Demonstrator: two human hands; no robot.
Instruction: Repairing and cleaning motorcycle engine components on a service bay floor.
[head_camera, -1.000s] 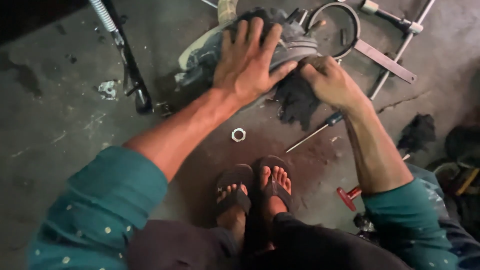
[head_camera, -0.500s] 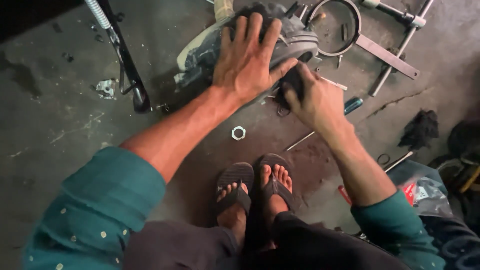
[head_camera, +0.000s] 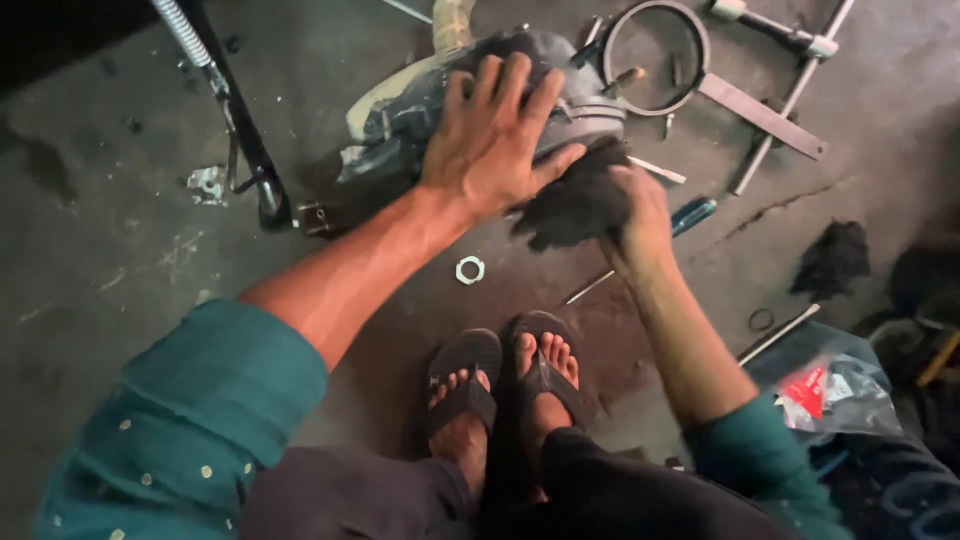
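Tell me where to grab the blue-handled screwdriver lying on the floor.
Grip the screwdriver by its blue handle, coming from above at the far right end. The thin shaft runs down-left under the right hand and dark rag, so only the handle lies exposed.

1. The left hand (head_camera: 490, 140) lies palm down, fingers spread wide and pointing away, forearm bare, teal sleeve pushed up.
2. The right hand (head_camera: 635, 215) is curled into a closed grip, knuckles outward, wrist bent, forearm bare.
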